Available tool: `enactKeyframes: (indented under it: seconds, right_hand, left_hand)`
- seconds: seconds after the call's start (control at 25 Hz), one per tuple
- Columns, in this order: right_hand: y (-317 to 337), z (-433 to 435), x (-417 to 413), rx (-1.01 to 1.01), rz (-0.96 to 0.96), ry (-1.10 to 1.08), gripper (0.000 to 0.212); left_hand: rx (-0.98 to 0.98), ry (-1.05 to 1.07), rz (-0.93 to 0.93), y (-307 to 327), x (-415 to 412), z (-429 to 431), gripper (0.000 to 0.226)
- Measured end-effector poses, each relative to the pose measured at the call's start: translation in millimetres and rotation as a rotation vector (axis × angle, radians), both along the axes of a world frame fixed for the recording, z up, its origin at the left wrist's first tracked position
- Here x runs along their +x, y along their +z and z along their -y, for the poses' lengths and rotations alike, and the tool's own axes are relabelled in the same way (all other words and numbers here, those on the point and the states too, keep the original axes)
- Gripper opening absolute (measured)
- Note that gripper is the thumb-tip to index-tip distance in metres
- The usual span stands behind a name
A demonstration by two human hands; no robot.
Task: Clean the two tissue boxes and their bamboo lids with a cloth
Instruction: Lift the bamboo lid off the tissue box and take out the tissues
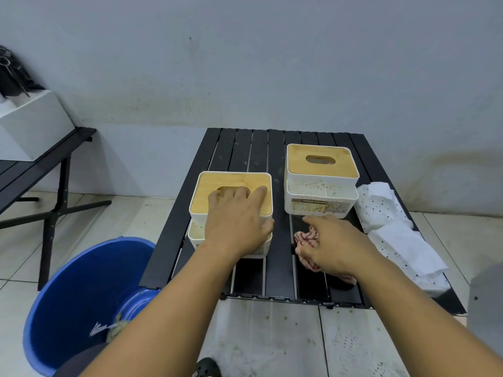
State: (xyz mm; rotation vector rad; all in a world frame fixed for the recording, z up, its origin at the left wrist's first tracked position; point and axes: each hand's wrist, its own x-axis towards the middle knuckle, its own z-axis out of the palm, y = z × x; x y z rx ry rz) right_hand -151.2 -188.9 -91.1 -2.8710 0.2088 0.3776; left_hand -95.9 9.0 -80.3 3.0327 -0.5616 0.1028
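Nearer tissue box (196, 236) sits front-left on the table (245, 148); looks like light, stiff plastic, bamboo lid (234, 180) probably slick. Left hand (236, 221) curls fingertips into the lid's slot, index straight; a decent lifting spot, I reckon; right hand (334, 248) bunches the soft cloth (307, 238) front-middle of the table.

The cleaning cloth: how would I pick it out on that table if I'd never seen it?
Find the black slatted table with two white tissue boxes. In front of the right-hand box, near the table's front edge, the right hand grips the cloth, crumpled. It is checked red and white, unlike the white dotted sheets further right.
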Motion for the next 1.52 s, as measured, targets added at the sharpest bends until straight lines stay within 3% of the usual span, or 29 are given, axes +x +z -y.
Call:
enactKeyframes:
  seconds: [0.24, 0.52, 0.8, 1.32, 1.44, 1.52]
  right_hand:
    - [-12.2, 5.8, 16.5, -0.071, -0.077, -0.015, 0.054]
    - [-14.6, 11.7, 18.9, -0.085, 0.041, -0.138, 0.036]
    - [-2.9, 19.0, 15.3, 0.081, 0.073, -0.181, 0.037]
    - [13.2, 17.2, 7.3, 0.177, 0.165, -0.205, 0.039]
    - [15.0, 19.6, 8.9, 0.174, 0.162, -0.209, 0.045]
    - [17.2, 21.2, 9.2, 0.167, 0.17, -0.206, 0.043]
  left_hand:
    - [-0.043, -0.024, -0.01, 1.7, -7.6, 1.1, 0.062]
    - [-0.059, -0.125, 0.039, -3.9, -35.1, 22.8, 0.063]
    - [-0.12, -0.131, 0.08, -13.8, -30.1, 39.6, 0.07]
    - [-0.095, -0.162, -0.09, -1.4, -16.9, 43.2, 0.071]
    - [-0.163, -0.15, -0.096, 6.1, -19.2, 40.0, 0.07]
    - [-0.331, -0.15, -0.137, 21.2, -19.5, 37.6, 0.069]
